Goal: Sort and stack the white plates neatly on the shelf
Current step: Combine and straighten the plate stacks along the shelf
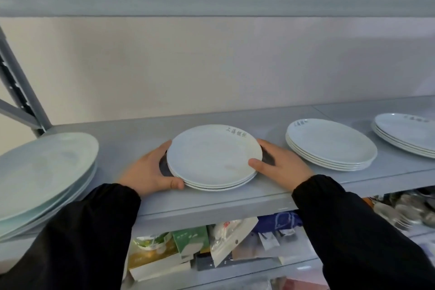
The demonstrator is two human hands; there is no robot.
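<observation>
Plates (213, 158) with blurred grey rim lettering (236, 132)

place: storeroom
racking: grey steel shelf (131, 134), slotted upright (16, 82)
stock: stacked white plates (211, 155); boxed packets (188, 240) on tier below

left hand (150, 169): palm turned inward, fingers and thumb curled round the plate stack (211, 155) | right hand (280, 163): opposite the left, thumb on the rim, fingers curled behind | arms: stretched forward, black sleeves (89, 231)
</observation>
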